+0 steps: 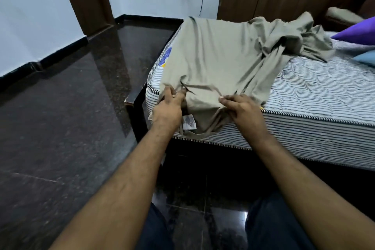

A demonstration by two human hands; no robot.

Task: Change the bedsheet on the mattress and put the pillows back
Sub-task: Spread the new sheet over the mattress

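A person's left hand (169, 107) and right hand (241, 110) each hold a pinching grip on the near edge of an olive bedsheet (219, 61) at the corner of a striped mattress (316, 95). The sheet lies half spread over that corner, bunched toward two o'clock, its white care label (189, 122) hanging between the hands. A purple pillow (357, 31) and a blue pillow (366, 58) sit at three o'clock. Polished dark floor (67, 107) fills the nine o'clock side.
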